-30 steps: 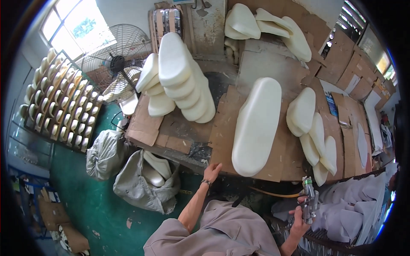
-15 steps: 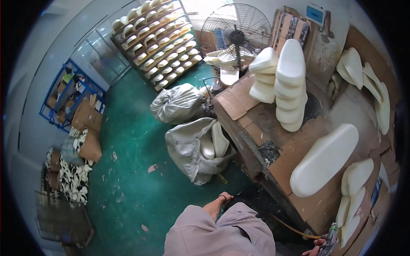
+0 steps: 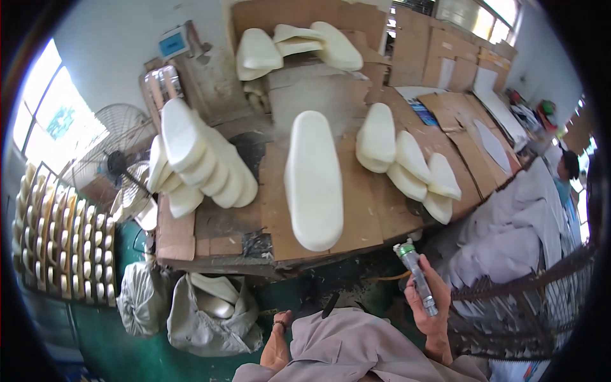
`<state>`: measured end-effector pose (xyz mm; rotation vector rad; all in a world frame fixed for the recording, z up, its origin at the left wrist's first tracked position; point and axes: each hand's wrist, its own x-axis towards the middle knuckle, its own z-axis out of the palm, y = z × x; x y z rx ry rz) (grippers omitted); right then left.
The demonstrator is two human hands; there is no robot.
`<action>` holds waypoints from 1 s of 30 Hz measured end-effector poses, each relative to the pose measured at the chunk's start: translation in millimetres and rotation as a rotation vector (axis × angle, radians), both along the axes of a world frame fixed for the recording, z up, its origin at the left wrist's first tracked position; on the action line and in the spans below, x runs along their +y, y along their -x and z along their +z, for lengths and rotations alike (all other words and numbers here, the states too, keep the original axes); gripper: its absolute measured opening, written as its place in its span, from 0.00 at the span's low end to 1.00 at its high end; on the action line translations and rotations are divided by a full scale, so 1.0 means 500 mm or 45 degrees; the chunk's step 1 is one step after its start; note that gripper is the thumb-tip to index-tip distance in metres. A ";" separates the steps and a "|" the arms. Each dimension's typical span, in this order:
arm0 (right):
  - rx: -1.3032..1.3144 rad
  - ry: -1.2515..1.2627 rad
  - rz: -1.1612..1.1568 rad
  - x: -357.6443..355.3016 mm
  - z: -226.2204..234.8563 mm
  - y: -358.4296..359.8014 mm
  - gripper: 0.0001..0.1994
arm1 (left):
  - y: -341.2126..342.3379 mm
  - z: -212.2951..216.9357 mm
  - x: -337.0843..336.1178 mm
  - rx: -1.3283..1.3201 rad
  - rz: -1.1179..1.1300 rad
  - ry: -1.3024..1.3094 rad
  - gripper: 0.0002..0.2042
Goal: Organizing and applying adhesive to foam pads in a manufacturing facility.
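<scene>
My right hand (image 3: 431, 299) is closed round a silver spray gun (image 3: 417, 278) with a green ring near its tip, held by the front edge of the workbench. A yellow hose (image 3: 389, 277) shows behind it. Low beside my lap, my left hand (image 3: 284, 318) has curled fingers; whether they hold anything is too small to make out. A long cream sole-shaped foam piece (image 3: 314, 184) is at the middle of the bench, apart from both hands. Stacked foam pieces (image 3: 207, 156) are to its left, and several overlapping ones (image 3: 407, 159) to its right.
Cardboard (image 3: 366, 223) covers the bench; more foam pieces (image 3: 299, 39) lie at its back. A fan (image 3: 116, 163) and a loaded rack (image 3: 63, 242) stand left. Below are sacks (image 3: 213, 318). At right, grey cloth (image 3: 509, 223) and a metal grille (image 3: 515, 312); another person (image 3: 566, 165) is beyond.
My view has swung right from the floor and rack to the bench. My right hand has risen into fuller view with the spray gun. The left hand stays low.
</scene>
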<state>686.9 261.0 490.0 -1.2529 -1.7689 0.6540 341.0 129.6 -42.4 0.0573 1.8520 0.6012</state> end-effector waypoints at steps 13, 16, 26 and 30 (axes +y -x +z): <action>-0.018 -0.025 0.033 -0.046 0.002 -0.022 0.27 | -0.018 0.036 0.079 -0.128 -0.075 0.002 0.15; -0.035 -0.042 -0.010 -0.053 0.000 -0.026 0.27 | -0.011 0.031 0.056 -0.137 -0.083 0.033 0.15; -0.041 0.015 0.059 -0.095 -0.023 -0.094 0.26 | -0.022 -0.031 -0.020 0.273 -0.899 -0.088 0.25; -0.038 0.006 0.063 -0.102 -0.031 -0.118 0.27 | -0.022 -0.035 -0.036 0.312 -0.883 -0.056 0.23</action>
